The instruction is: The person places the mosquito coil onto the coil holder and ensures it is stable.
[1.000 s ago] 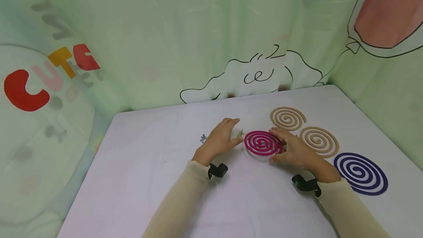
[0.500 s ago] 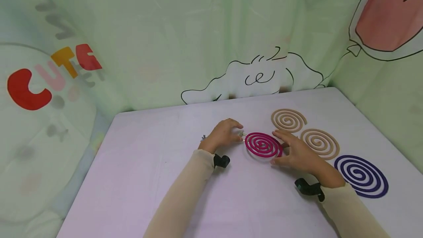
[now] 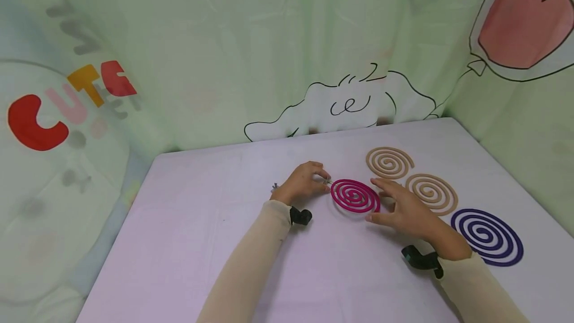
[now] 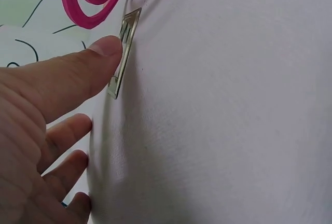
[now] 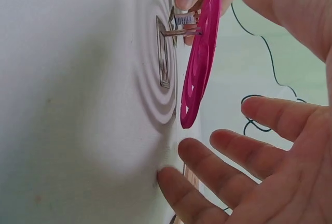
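Note:
A pink mosquito coil (image 3: 355, 196) is perched on a thin metal coil stand (image 5: 163, 53), raised over the table, its shadow showing beneath. My left hand (image 3: 305, 181) is at the coil's left side, pinching the stand's flat end between thumb and fingers. In the left wrist view the thumb (image 4: 106, 50) lies against that metal strip (image 4: 124, 53). To the right of the coil, my right hand (image 3: 405, 208) has its fingers spread and holds nothing. Its fingertips are close to the coil's rim, with a gap showing in the right wrist view.
Two tan coils (image 3: 389, 162) (image 3: 431, 193) lie flat at the back right, and a dark blue coil (image 3: 486, 237) lies nearer, beside my right forearm. A small grey metal piece (image 3: 275, 187) shows behind my left wrist. A printed curtain (image 3: 215, 64) hangs along the table's back edge.
My left fingers have drawn together onto the stand's end. My right hand has eased slightly away from the pink coil's rim. The coil has stayed nearly in place.

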`<state>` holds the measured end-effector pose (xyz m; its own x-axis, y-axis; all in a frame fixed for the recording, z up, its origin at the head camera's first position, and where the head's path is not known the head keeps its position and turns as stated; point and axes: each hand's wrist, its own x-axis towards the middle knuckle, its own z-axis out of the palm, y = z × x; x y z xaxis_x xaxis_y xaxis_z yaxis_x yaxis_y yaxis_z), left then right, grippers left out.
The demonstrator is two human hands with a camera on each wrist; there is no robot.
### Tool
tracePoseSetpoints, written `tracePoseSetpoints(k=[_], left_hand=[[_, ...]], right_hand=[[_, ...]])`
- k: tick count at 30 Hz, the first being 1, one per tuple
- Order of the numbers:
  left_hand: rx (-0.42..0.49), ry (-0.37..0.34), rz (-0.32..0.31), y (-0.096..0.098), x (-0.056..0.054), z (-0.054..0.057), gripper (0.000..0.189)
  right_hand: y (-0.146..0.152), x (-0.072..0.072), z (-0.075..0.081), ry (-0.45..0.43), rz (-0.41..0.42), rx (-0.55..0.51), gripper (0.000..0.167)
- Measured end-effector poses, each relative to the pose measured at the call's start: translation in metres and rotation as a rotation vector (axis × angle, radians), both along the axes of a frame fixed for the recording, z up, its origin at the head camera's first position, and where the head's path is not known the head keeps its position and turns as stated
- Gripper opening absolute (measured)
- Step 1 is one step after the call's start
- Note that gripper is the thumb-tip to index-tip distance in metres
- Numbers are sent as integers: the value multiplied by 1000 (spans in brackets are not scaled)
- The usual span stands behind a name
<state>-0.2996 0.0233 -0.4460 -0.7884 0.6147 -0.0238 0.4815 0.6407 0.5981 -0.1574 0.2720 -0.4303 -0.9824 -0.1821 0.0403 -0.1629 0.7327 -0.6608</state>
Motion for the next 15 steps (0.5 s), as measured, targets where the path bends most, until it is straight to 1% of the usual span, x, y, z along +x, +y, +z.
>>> tracePoseSetpoints(k=[5,9,11,15], left_hand=[[30,11,-12,-1,0,-2,18],[39,-6,-4,-4,3,-1,16],[34,-19,1,-5,5,1,14],[-5,-17,11,-6,11,4,13]], right_hand=[[-1,5,3,24,13,-1,97],[2,9,2,44,27,-2,95],[3,11,0,47,29,-3,96],[5,15,-2,58,35,-18,98]])
